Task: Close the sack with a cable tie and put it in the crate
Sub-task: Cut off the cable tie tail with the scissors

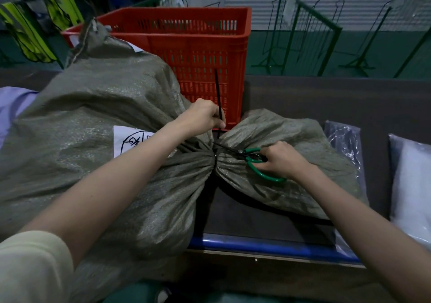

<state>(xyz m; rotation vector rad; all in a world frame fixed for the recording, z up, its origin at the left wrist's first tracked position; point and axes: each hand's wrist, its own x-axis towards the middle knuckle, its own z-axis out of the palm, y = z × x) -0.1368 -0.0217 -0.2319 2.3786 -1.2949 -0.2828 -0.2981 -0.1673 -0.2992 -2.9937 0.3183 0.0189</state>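
Note:
A big grey-green woven sack [93,120] lies on the dark table, its neck gathered at the middle and cinched by a black cable tie [218,97]. The tie's long free end sticks straight up. My left hand [203,116] pinches that free end just above the neck. My right hand [282,160] holds green-handled scissors [254,162], with the blades pointing left at the tie close to the neck. A red slatted crate [198,53] stands right behind the sack.
Clear plastic packets [345,144] and a white bag [412,186] lie at the right on the table [326,97]. The table's blue front edge [268,244] runs below the sack's neck. Green wire racks [303,34] and yellow vests [30,34] stand behind.

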